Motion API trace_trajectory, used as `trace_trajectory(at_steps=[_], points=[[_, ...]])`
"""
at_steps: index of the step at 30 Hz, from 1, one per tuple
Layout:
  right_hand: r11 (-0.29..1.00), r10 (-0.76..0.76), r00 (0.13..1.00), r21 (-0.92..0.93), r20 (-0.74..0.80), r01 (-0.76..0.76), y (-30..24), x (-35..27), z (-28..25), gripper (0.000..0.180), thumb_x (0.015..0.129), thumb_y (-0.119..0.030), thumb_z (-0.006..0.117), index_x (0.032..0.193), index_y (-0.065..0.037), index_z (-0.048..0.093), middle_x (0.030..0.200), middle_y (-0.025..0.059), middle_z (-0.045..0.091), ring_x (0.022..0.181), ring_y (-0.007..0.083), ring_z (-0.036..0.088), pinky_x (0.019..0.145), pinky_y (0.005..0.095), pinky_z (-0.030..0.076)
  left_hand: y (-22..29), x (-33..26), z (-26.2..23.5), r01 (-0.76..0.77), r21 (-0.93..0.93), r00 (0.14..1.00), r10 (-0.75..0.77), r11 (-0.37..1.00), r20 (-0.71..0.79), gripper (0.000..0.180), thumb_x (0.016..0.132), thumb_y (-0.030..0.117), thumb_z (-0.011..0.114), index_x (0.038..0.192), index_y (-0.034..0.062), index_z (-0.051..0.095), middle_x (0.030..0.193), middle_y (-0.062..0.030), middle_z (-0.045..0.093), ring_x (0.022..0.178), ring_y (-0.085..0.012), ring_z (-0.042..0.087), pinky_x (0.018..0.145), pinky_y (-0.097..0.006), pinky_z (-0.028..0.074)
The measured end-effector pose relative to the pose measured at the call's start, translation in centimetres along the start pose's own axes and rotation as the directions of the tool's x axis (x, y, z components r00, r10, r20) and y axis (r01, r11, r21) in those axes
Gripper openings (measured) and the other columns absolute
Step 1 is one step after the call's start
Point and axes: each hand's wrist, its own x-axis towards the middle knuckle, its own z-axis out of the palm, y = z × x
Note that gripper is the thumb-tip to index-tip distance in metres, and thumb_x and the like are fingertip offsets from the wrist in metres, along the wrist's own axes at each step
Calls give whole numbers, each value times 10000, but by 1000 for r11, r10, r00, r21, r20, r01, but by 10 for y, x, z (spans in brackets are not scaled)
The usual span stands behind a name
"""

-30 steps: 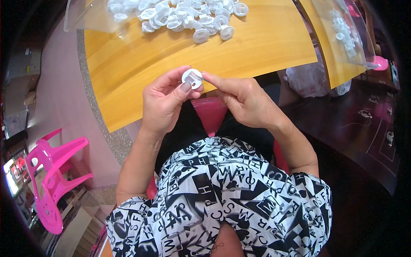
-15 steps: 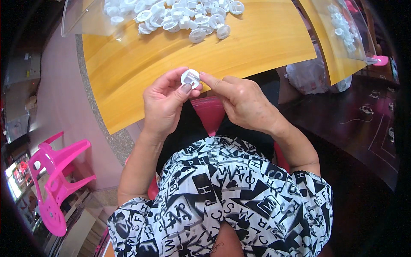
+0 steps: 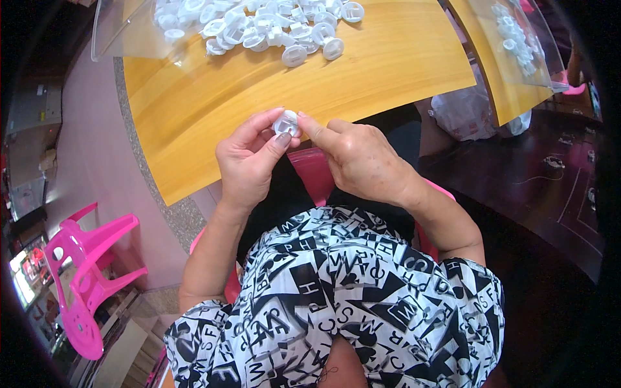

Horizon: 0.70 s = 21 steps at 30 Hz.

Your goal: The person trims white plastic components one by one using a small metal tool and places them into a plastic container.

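Between the thumb and fingers of my left hand (image 3: 249, 161) is a small round white plastic part (image 3: 286, 121), held just over the near edge of the yellow tabletop (image 3: 381, 74). Its face has a raised, slotted middle. My right hand (image 3: 365, 158) comes in from the right, index finger stretched to the part's right rim and the other fingers curled under. Whether those curled fingers hold anything is hidden. Farther off lies a heap of similar white parts (image 3: 259, 29).
A clear plastic guard (image 3: 123, 32) stands at the table's far left. On the right, a second yellow table (image 3: 517, 107) bears more white parts (image 3: 514, 39); a translucent plastic bag (image 3: 462, 113) hangs below it. A pink plastic stool (image 3: 87, 278) lies tipped on the floor at left.
The white part has tilted in my left fingers, its face turned more edge-on. My right hand has shifted slightly left, its index finger still at the rim.
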Motion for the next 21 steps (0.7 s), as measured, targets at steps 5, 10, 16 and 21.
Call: trace_trajectory(at_steps=[5,10,16,21], points=[[995,-52,997,90,50,47,10,2,0,432,826,-61,541,1255,-15,523,761,194,613,704,378,624,620,459,486,-1,0,-4,-61,75,997,58,995,48,302,870,-56,602,1171,-63,574,1026,-124,641,901,-181,644,802,-288,547],[904,-54,990,415,-129,104,12,2,9,474,860,66,494,1323,-33,500,766,196,612,652,243,599,654,299,479,5,3,-3,-23,81,1000,22,996,17,303,862,-42,627,1162,-55,582,1037,-112,642,913,-169,639,805,-282,545],[799,136,989,584,58,-144,-1,2,2,424,930,0,467,1348,-62,493,683,51,509,639,93,454,643,242,454,3,3,-2,-47,-39,998,45,998,-40,340,838,-44,662,1167,-41,578,1072,-105,641,950,-155,627,837,-278,536],[790,134,990,600,37,-130,-2,6,7,419,941,-19,464,1357,-63,482,708,47,539,646,99,484,654,241,458,1,5,0,-59,-66,997,56,996,-57,358,825,-68,664,1169,-48,566,1062,-109,640,952,-163,625,854,-280,527]])
